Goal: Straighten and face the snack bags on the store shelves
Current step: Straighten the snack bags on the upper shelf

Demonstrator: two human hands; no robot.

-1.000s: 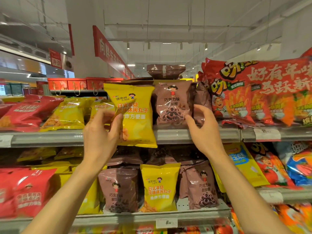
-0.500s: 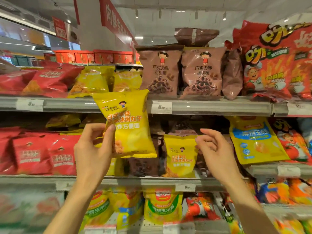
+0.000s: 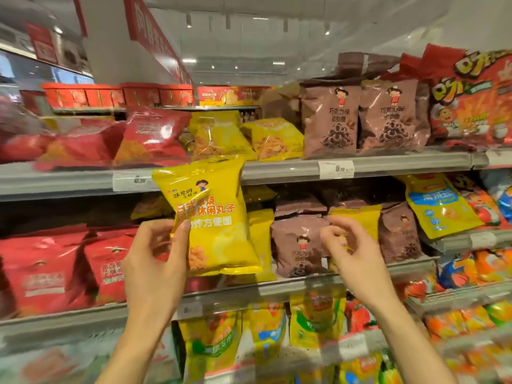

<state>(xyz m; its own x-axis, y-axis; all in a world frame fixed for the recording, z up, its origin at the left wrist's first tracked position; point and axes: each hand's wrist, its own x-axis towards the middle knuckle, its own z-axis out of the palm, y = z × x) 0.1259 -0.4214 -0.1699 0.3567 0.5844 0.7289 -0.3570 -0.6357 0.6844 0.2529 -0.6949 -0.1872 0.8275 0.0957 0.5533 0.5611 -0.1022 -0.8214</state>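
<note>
Before the shelves [image 3: 360, 169], left hand [image 3: 155, 270] holds yellow snack bag [image 3: 213, 217].

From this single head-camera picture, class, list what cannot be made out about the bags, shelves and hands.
- Head view: the price tag figures are too blurred to read for certain.
- The left hand covers the yellow bag's lower left corner.
- The right hand hides whether its curled fingers touch any bag.
- The big red bag is cut off by the right edge.
- Bottom-shelf packets are motion-blurred.

Two bare forearms, left hand [image 3: 155, 261], right hand [image 3: 357, 256], no sleeves, slender fingers, short nails
</note>
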